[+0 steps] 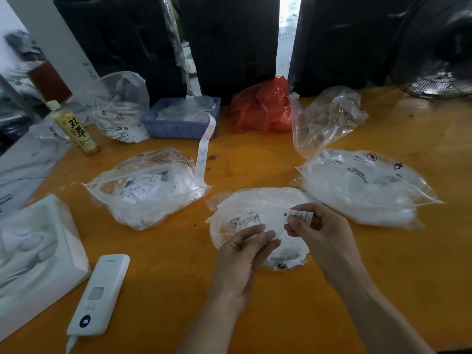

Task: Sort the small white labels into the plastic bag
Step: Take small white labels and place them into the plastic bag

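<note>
The right hand (pixel 310 227) pinches a small white label (pixel 296 216) by its edge between thumb and fingertips, over the plastic bag (pixel 255 200) at the counter's (pixel 178 264) six o'clock. The left hand (pixel 245 249) hangs loosely curled, apparently empty. The label looks featherlight, limp and slippery; pinch a corner, and hold the crinkly bag's rim open.

Print on label (pixel 298 216) too small to read; fan (pixel 439 54) cut off right; foam tray (pixel 38 241) cut off left.
</note>
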